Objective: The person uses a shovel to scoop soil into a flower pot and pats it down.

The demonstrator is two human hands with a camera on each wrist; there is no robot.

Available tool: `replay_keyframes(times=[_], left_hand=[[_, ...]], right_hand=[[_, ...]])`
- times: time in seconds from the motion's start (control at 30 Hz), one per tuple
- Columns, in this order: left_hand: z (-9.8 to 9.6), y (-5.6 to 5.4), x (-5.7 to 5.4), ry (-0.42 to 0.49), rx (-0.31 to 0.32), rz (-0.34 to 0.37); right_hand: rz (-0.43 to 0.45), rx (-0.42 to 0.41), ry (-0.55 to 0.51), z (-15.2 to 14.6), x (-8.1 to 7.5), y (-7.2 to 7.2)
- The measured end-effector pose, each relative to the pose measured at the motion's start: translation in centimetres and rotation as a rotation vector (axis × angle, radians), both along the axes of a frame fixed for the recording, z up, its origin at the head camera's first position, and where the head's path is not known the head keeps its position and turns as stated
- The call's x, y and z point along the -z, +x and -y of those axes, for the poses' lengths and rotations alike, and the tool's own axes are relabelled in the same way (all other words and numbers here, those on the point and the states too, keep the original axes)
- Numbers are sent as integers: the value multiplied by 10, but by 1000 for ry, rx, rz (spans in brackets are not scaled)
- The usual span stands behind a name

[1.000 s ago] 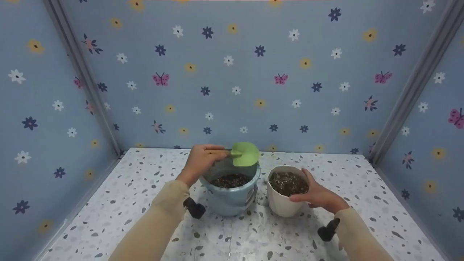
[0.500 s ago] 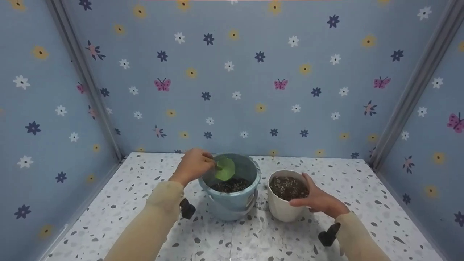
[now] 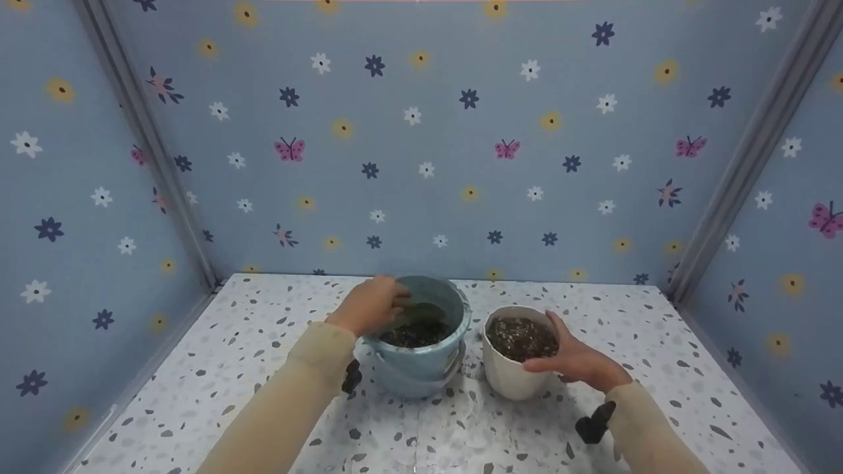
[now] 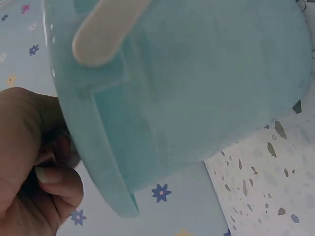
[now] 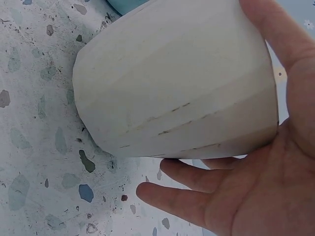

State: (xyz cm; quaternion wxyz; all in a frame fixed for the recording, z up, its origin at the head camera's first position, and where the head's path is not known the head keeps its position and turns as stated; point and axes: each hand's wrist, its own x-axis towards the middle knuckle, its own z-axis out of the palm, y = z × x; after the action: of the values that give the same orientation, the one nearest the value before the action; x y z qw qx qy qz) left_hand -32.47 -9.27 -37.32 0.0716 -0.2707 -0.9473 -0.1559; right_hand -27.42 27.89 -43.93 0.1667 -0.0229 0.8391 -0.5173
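In the head view, my left hand (image 3: 370, 305) is at the left rim of a light blue bucket (image 3: 409, 367), gripping a small garden trowel. Its green blade (image 3: 427, 314) is down inside the bucket, dim above the dark potting soil (image 3: 413, 336); the wooden handle is mostly hidden by the fingers. From the left wrist, curled fingers (image 4: 58, 183) show just outside the bucket's rim. My right hand (image 3: 583, 362) holds a white flower pot (image 3: 514, 378) by its right side, thumb at the near rim. Soil (image 3: 522, 338) fills the pot nearly to the top.
Both containers stand side by side on a white speckled tabletop (image 3: 263, 355), a small gap between them. A pale handle (image 4: 106, 37) hangs on the bucket's outside. Blue flower-patterned panels (image 3: 428, 145) rise at the back and both sides.
My left hand has brought the trowel from above the bucket's far rim down into it, turning the blade toward the soil. The right hand stays on the white pot.
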Motion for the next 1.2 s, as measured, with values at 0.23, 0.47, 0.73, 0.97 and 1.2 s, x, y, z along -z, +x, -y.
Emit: replay_keyframes(times=[0.23, 0.47, 0.73, 0.97, 1.2], left_hand=[[-14, -2, 2, -92, 209, -175], [-22, 3, 5, -168, 168, -81], [-12, 9, 1, -128, 101, 65], [-1, 8, 3, 119, 30, 281], [12, 4, 4, 284, -34, 409]], right_hand=[[9, -14, 17, 0, -1, 0], [13, -17, 19, -1, 2, 1], [9, -18, 37, 1, -1, 0], [3, -26, 40, -1, -4, 0], [1, -31, 25, 1, 1, 0]])
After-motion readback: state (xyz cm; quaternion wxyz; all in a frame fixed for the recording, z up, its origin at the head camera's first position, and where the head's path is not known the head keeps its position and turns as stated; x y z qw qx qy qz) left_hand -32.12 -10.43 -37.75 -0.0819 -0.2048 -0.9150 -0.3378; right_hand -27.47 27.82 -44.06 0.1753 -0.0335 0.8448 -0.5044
